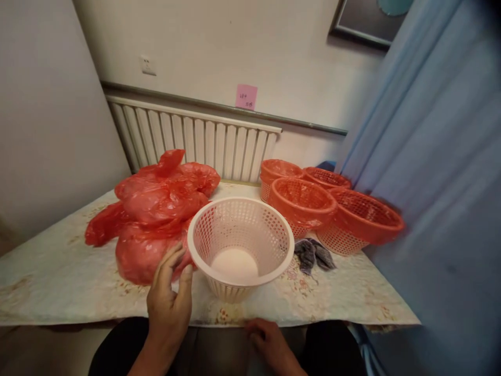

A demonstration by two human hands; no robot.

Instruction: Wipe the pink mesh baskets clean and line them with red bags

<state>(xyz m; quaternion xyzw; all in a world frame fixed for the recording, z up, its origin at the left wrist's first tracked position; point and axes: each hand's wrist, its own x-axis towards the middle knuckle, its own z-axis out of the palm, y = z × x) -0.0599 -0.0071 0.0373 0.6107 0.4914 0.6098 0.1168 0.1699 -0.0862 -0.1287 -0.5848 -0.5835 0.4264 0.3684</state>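
Observation:
A white perforated plastic basket (238, 290) stands upright near the table's front edge, its inside showing nothing but its walls and bottom. To its left my left hand (168, 295) is raised with thumb and fingers apart, holding nothing. Its fingertips overlap the lower part of a pile of red plastic bags (160, 201); whether they touch it I cannot tell. My right hand (268, 339) is low at the table edge below the basket, fingers loosely curled in, with nothing visible in them.
Several baskets lined with red bags (303, 201) stand at the right, by a blue curtain (422, 156). Dark grey gloves or cloths (313, 255) lie before them on the flowered tablecloth (70, 271). A white radiator (203, 138) runs along the wall behind.

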